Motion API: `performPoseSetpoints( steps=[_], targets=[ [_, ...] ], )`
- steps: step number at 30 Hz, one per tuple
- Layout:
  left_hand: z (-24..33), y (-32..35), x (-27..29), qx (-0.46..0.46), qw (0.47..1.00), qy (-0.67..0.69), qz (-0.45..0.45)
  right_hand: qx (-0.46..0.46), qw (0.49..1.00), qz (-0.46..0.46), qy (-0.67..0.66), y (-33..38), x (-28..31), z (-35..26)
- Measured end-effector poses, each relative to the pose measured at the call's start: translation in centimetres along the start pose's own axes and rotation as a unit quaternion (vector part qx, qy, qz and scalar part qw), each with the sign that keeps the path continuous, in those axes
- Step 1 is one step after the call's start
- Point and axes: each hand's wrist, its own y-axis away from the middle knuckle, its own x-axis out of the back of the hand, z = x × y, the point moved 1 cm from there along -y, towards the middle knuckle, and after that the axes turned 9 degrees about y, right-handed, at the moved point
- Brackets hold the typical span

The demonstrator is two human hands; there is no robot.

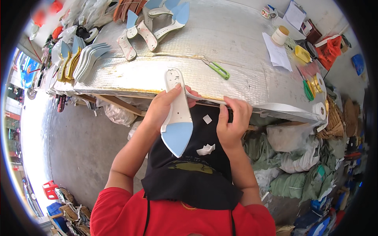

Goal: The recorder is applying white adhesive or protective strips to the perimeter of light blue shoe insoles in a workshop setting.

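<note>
My left hand [157, 110] grips a shoe insole [178, 112], white at the heel and middle with a light blue pointed toe toward me. Its thumb presses on the upper face; the fingers behind are partly hidden. From the insole's right edge a narrow white tape [208, 100] runs to my right hand [234, 122], pinched between thumb and fingers. Beyond that hand, the tape stretches along the table edge toward a white roll [320, 111]. Two white scraps, a small square [207, 119] and a crumpled piece [206, 149], lie on my black apron [157, 165].
Green-handled snips [219, 70] lie on the silvery table [236, 43]. More insoles [147, 35] are spread at the back; stacked insoles [88, 59] stand at left. A jar [280, 35] sits on papers at right. Cloth bundles [289, 185] fill the floor at right.
</note>
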Motion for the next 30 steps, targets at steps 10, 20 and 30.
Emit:
performPoseSetpoints(
  steps=[10, 20, 30],
  targets=[
    [-0.4, 1.3, -0.7, 0.007, 0.999, 0.033, -0.027, -0.182, 0.967, -0.058, -0.169, 1.9, -2.3, -2.6],
    [-0.5, 2.1, -1.3, -0.019, 0.999, -0.013, -0.043, -0.357, 0.862, -0.158, -0.322, 1.2, -0.8, -2.8],
    [-0.6, 2.8, -1.4, -0.046, 0.992, -0.111, -0.042, -0.368, 0.865, -0.152, -0.307, 1.6, -1.1, -1.9]
  ],
)
